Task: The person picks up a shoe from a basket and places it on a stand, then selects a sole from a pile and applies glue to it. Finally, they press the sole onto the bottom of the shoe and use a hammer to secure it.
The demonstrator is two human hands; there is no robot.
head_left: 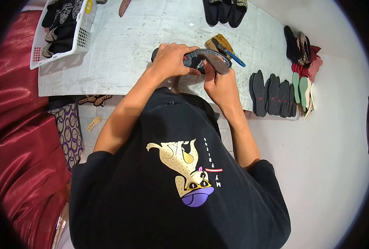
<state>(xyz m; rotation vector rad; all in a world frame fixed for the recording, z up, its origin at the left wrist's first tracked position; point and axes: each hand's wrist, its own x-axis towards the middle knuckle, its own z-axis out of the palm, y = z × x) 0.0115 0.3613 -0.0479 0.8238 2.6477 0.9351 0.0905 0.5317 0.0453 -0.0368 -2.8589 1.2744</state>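
My left hand (170,60) is wrapped round a black shoe sole (194,59) with a pale stitched-looking edge, held above the table near its front edge. At the sole's right end, my right hand (221,85) has its fingers closed, with the thumb raised against the sole. A flat brown-grey piece (219,63) lies across the sole's right part and over the right fingers. Just behind the sole sits a worn yellowish block (219,42), with a blue-handled brush (236,58) leaning over it. What the right fingertips grip is partly hidden.
On the table (122,54), a white basket (83,38) of dark slippers stands at the left. More black slippers (224,11) lie at the back. Rows of black insoles (272,96) line the right edge, beside green insoles (303,92) and fabric pieces (314,66).
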